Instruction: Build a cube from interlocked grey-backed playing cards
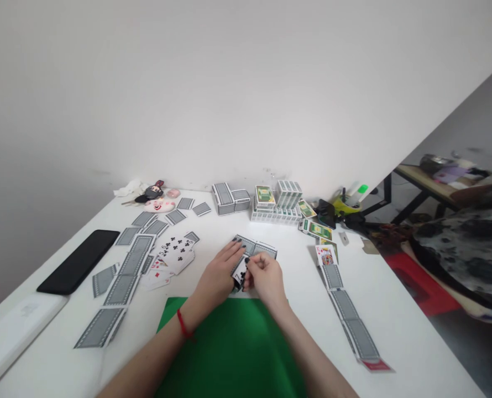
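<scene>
While the left hand [216, 275] lies across a flat grey-backed card piece with white borders [270, 250], fingers extended and close together, the right hand [266, 278] works at its near side. Right thumb and forefinger pinch the edge of a white playing card with a black seven and clubs [240, 272]; remaining fingers curled beneath. Left thumb hidden: cannot tell whether it grips from below.

Location: both pieces under the hands, mid-table, just beyond a plain green sheet or cloth [229, 348].

Step in hand, by my reading: fitting or folding the seven against the grey piece. The next move seems to call for a steady left palm and a light right pinch, lest the card crease or slip.

Counts. Left: one row of grey-backed cards [119, 288], three backs showing; one fan of white face-up cards [175, 249], overlapping too much to count; one flat black slab [80, 260]; one long white box [17, 329]. Right: one narrow grey strip [345, 305], three backs, with one face-up court card [326, 255] at its far end. Back: one grey block of cards [225, 199]; one long white block [275, 214], one green-and-yellow pack [265, 194] atop.
</scene>
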Tool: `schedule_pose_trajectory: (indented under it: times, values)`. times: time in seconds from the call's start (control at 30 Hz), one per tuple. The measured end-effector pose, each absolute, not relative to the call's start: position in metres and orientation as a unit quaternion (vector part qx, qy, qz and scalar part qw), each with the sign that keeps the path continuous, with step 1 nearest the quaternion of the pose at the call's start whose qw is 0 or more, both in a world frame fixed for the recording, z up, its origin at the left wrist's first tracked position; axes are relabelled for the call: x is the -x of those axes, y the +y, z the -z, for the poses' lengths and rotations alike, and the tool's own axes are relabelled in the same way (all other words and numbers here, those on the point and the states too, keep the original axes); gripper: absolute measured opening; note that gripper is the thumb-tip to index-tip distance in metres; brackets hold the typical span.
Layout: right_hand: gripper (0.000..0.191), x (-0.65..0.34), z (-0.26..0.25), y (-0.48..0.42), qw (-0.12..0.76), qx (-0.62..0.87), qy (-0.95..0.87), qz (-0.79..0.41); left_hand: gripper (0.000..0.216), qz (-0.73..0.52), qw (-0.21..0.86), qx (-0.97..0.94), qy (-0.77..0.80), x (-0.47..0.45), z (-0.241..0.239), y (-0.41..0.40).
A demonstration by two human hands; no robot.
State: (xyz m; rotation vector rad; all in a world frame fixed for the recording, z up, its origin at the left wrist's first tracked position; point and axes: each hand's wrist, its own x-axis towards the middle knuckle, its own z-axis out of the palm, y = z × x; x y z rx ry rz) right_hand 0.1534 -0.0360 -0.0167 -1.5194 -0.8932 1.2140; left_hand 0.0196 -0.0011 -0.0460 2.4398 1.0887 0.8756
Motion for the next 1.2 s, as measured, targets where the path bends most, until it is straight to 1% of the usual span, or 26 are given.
schedule_pose_trajectory:
  times: [0.07,0.2,0.27,0.37,0.53,0.63,0.7,0.8,0.87,0.93,1.0,1.03,1.13,1.2]
  values:
    - [0.016,-0.151,0.018,-0.042,0.468,0.656,-0.423,-0.414,0.069,-0.302,0.169,-0.857,0.382,-0.02,0.045,-0.001]
    - [0.032,-0.141,0.028,-0.059,0.438,0.68,-0.563,-0.171,0.074,-0.291,0.178,-0.859,0.381,-0.02,0.042,-0.002]
    - [0.038,-0.135,0.036,-0.067,0.416,0.669,-0.607,-0.104,0.074,-0.29,0.179,-0.861,0.377,-0.019,0.04,-0.003]
    - [0.044,-0.131,0.047,-0.073,0.37,0.662,-0.65,-0.054,0.073,-0.288,0.176,-0.866,0.368,-0.018,0.04,-0.002]
    - [0.044,-0.131,0.05,-0.072,0.28,0.668,-0.689,-0.009,0.076,-0.279,0.171,-0.874,0.36,-0.018,0.042,-0.002]
    - [0.044,-0.131,0.049,-0.07,0.26,0.674,-0.692,-0.01,0.073,-0.269,0.181,-0.88,0.346,-0.015,0.036,-0.002]
    - [0.044,-0.133,0.049,-0.07,0.28,0.667,-0.691,-0.022,0.069,-0.255,0.214,-0.885,0.325,-0.01,0.027,-0.002]
    - [0.046,-0.139,0.05,-0.073,0.345,0.644,-0.68,-0.065,0.064,-0.238,0.319,-0.875,0.275,0.0,0.012,-0.001]
    - [0.049,-0.145,0.052,-0.077,0.377,0.627,-0.674,-0.101,0.057,-0.273,0.4,-0.84,0.247,0.004,0.009,0.0]
    - [0.052,-0.151,0.054,-0.08,0.387,0.613,-0.678,-0.125,0.049,-0.357,0.45,-0.784,0.234,0.004,0.015,-0.001]
    - [0.053,-0.155,0.058,-0.082,0.392,0.596,-0.691,-0.113,0.044,-0.442,0.462,-0.732,0.238,0.0,0.028,-0.002]
    - [0.052,-0.156,0.06,-0.083,0.397,0.589,-0.698,-0.092,0.042,-0.464,0.461,-0.714,0.25,-0.003,0.034,-0.003]
    - [0.051,-0.155,0.067,-0.084,0.409,0.569,-0.713,-0.021,0.044,-0.471,0.458,-0.7,0.28,-0.009,0.051,-0.006]
    - [0.056,-0.155,0.072,-0.085,0.412,0.563,-0.716,-0.009,0.053,-0.451,0.453,-0.714,0.286,-0.009,0.057,-0.006]
